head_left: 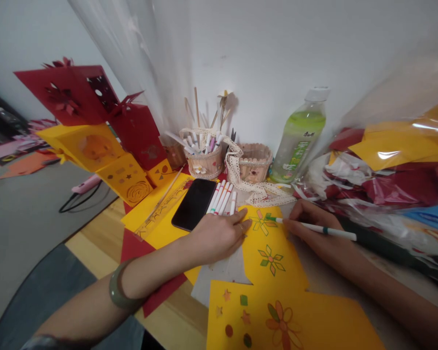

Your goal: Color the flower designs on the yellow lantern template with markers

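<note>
Your right hand [316,228] grips a green felt-tip pen [330,231] at the yellow card's [277,288] top flower [263,222]. Your left hand [219,234], loosely extended, rests on the card's left edge: press evenly, ink inside outlines. Markers [222,198] lie left of it.

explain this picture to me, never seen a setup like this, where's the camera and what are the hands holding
There is no machine here: these are a person's own bare hands, seen from a camera worn on the head, looking forward and down. The right hand holds a white marker, its green tip at a flower drawn on the yellow paper. The left hand holds no tool; its fingers rest at the paper's edge. Nearby lie a dark phone and several more markers. Behind stand two small baskets, a green drink bottle and, to the left, red and yellow paper boxes.
</note>
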Demonstrator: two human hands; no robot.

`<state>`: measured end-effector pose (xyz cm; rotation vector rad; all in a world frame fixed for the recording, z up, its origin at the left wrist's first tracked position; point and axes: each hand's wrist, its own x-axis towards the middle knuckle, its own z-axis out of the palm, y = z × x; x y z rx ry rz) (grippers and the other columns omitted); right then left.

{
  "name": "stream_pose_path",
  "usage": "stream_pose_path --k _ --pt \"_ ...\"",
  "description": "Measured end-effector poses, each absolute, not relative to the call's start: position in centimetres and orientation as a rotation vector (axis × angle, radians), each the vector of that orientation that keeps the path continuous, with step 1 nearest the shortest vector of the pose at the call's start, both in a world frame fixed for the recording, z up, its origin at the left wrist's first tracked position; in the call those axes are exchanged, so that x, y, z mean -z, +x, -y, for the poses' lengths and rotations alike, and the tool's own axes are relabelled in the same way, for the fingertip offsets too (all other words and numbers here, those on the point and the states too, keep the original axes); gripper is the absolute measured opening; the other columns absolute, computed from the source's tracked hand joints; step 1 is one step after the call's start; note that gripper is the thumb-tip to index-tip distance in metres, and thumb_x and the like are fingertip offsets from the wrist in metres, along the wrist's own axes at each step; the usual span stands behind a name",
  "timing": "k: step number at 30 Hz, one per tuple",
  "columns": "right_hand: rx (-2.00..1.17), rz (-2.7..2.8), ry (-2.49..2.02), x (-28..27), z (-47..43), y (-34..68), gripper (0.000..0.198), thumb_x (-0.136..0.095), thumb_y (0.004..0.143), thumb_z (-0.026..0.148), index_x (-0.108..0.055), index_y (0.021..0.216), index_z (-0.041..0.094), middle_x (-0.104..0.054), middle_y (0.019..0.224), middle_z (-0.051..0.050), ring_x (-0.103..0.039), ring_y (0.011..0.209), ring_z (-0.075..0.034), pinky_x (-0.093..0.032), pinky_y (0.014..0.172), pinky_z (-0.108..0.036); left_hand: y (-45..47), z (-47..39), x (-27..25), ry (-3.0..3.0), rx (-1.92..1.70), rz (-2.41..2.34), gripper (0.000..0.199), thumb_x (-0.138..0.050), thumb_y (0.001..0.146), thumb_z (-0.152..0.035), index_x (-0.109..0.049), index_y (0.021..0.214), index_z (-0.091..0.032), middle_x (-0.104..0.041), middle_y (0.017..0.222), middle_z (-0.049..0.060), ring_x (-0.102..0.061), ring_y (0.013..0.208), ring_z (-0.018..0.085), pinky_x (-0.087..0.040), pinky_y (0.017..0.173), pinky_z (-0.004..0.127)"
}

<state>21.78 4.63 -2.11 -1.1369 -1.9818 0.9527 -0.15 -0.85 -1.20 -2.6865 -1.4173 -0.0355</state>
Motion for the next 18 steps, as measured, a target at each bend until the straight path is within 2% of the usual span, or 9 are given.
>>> stream_pose_path --k 7,18 --pt "-0.853 1.912 -1.166 2.35 -4.97 21.89 0.022 -0.055 0.077 0.025 -0.041 0.062 0.022 -0.042 0.058 0.005 -0.038 0.052 -0.012 -0.027 0.046 -0.025 -0.14 0.85 1.29 -2.687 0.052 1.414 0.035 -0.037 0.089 -0.025 -0.048 0.122 -0.017 -0.045 0.133 0.007 -0.065 0.08 0.016 -0.052 0.058 0.029" --pt "-0.891 1.968 -1.179 2.45 -5.04 22.02 0.02 -0.054 0.078 0.025 -0.041 0.063 0.022 -0.044 0.058 0.005 -0.039 0.052 -0.011 -0.027 0.045 -0.025 -0.17 0.79 1.32 -2.681 0.028 1.413 0.037 -0.038 0.089 -0.026 -0.047 0.123 -0.017 -0.046 0.132 0.008 -0.064 0.079 0.014 -0.05 0.059 0.027"
